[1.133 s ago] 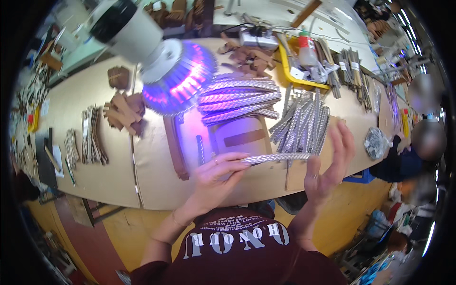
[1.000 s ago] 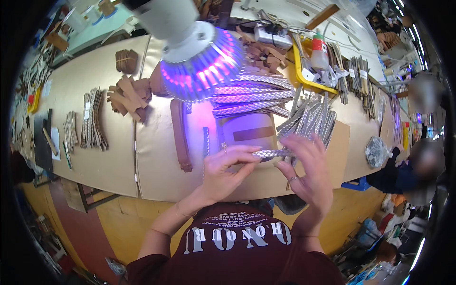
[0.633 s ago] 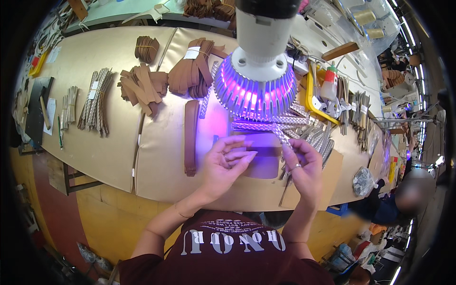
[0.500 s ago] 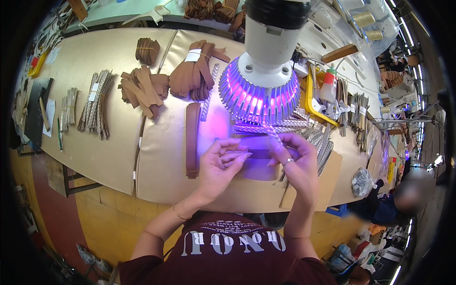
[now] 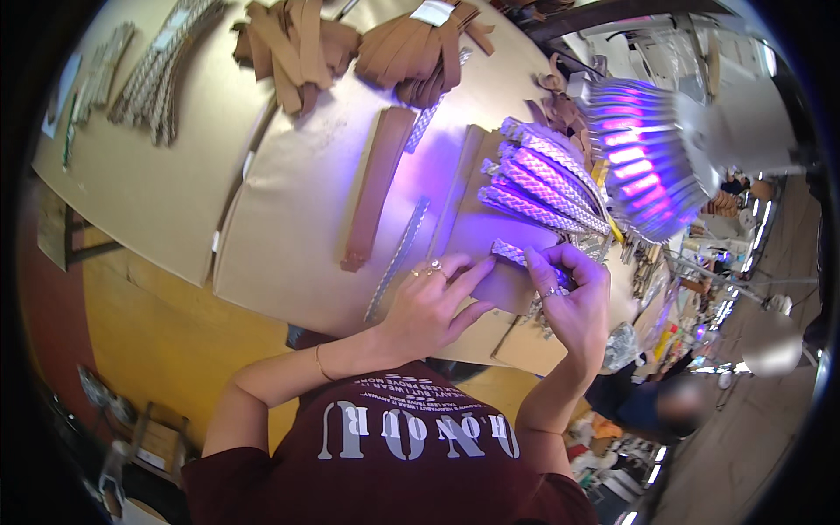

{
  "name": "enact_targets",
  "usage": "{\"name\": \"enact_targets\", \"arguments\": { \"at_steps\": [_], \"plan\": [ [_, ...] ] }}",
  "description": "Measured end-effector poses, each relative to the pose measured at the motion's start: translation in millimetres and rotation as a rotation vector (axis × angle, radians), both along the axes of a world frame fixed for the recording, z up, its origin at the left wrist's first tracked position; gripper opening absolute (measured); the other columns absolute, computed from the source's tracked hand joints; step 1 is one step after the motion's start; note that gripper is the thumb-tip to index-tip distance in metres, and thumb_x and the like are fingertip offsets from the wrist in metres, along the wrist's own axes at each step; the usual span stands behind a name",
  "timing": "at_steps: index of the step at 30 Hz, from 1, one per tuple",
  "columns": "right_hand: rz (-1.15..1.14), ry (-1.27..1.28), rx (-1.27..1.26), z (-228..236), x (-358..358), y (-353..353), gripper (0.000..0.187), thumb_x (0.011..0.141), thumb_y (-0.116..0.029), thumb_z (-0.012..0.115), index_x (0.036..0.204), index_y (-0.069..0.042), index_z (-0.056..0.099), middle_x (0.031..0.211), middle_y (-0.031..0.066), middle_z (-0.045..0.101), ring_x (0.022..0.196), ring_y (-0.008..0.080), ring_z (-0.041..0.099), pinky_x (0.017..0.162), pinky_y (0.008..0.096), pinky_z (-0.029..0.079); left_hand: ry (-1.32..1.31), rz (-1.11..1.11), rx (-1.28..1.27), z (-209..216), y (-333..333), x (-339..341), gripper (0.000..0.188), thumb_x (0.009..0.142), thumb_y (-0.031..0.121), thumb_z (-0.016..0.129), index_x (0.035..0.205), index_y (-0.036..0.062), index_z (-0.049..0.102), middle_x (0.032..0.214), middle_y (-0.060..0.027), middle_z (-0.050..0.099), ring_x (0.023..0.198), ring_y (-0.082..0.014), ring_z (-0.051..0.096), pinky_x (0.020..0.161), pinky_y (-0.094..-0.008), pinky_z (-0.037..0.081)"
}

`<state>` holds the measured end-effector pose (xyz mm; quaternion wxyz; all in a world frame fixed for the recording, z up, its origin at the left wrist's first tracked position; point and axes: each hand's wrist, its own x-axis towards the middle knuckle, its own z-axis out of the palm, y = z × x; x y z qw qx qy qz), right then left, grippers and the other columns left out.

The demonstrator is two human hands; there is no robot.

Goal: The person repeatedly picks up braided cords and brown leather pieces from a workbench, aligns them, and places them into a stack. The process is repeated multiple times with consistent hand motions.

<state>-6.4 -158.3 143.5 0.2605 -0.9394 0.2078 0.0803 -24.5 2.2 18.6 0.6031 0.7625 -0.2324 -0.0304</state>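
My right hand point(image 5: 573, 302) pinches a short-looking end of a braided strap point(image 5: 509, 253), lit violet, between thumb and fingers. The rest of that strap is hidden behind the hand. Close to the strap's free end is my left hand point(image 5: 433, 302), its thumb and forefinger spread apart with nothing visible between them. A flat grey braided strip point(image 5: 398, 258) lies on the table just left of that hand. Beyond the right hand, a fan of braided straps point(image 5: 542, 184) rests on a brown board point(image 5: 459, 188), under the lamp's light.
A finned lamp point(image 5: 634, 162) glowing violet stands at the right. A stack of brown strips point(image 5: 381, 188) lies left of centre. Brown strip bundles point(image 5: 407, 52) and a tied braided bundle point(image 5: 166, 74) sit at the back. A person point(image 5: 643, 402) is at the right.
The view has turned, shifting the lamp rightward. My left hand has opened and drawn away from the right. A grey braided strip now lies beside the brown stack, where none showed before.
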Motion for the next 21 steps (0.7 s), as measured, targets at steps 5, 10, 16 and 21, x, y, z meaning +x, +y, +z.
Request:
{"name": "enact_targets", "arguments": {
  "at_steps": [5, 10, 16, 21],
  "plan": [
    [0.008, 0.083, -0.039, -3, 4, 5, 0.025, 0.086, -0.02, 0.073, 0.082, 0.004, 0.067, 0.06, 0.0075, 0.06, 0.052, 0.0094, 0.049, 0.049, 0.0285, 0.039, -0.072, 0.026, -0.016, -7, -6, -1, 0.051, 0.081, 0.027, 0.076, 0.124, 0.0034, 0.062, 0.104, -0.0108, 0.057, 0.082, -0.0248, 0.06, 0.075, -0.036, 0.049],
    [-0.005, 0.175, -0.053, 1, 8, 7, 0.024, 0.089, -0.019, 0.071, 0.083, 0.003, 0.065, 0.067, -0.0037, 0.057, 0.062, 0.0021, 0.045, 0.054, 0.0209, 0.036, -0.1, 0.006, 0.013, -8, -5, 1, 0.052, 0.08, 0.028, 0.076, 0.123, 0.0026, 0.062, 0.102, -0.0101, 0.056, 0.083, -0.0233, 0.06, 0.075, -0.0361, 0.049],
    [-0.035, 0.199, -0.032, 0, 11, 9, 0.024, 0.089, -0.019, 0.072, 0.082, 0.003, 0.065, 0.067, -0.0036, 0.057, 0.062, 0.0022, 0.044, 0.054, 0.0211, 0.036, -0.097, -0.009, 0.014, -9, -5, 0, 0.053, 0.079, 0.03, 0.076, 0.123, 0.0024, 0.062, 0.102, -0.0094, 0.056, 0.083, -0.0226, 0.059, 0.077, -0.0368, 0.048],
    [-0.032, 0.194, -0.015, 0, 11, 8, 0.024, 0.089, -0.019, 0.072, 0.082, 0.003, 0.066, 0.067, -0.0037, 0.057, 0.062, 0.0022, 0.043, 0.054, 0.0208, 0.035, -0.101, -0.002, 0.016, -9, -5, 0, 0.054, 0.079, 0.031, 0.075, 0.124, 0.0032, 0.062, 0.102, -0.0089, 0.056, 0.086, -0.0225, 0.059, 0.078, -0.0369, 0.048]
  ]
}}
